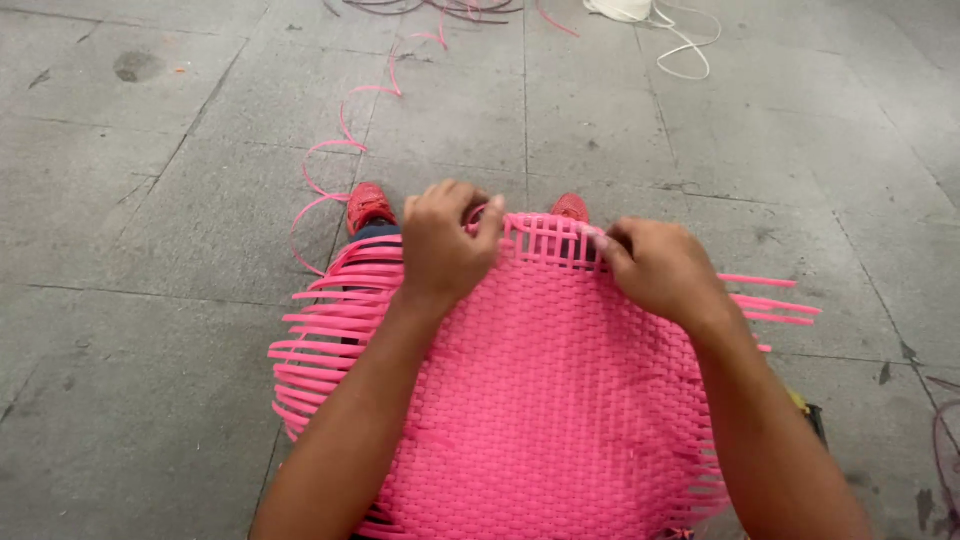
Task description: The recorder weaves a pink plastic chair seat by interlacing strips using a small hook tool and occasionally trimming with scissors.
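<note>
A pink woven mat of flat plastic strips (545,400) lies over my lap, its far edge still open with loose upright strips. My left hand (445,245) rests on the mat's far left edge, its fingers pinched on a pink strip near the top. At the far right edge my right hand (660,268) has its fingers closed on the loose strips there. Free strip ends (770,300) stick out to the right, and more fan out on the left (320,330).
My red shoes (368,205) show beyond the mat on a grey paved floor (150,300). One long pink strip (345,140) trails away up the floor. A white cord (680,45) lies at the top, with dark strands at the top edge.
</note>
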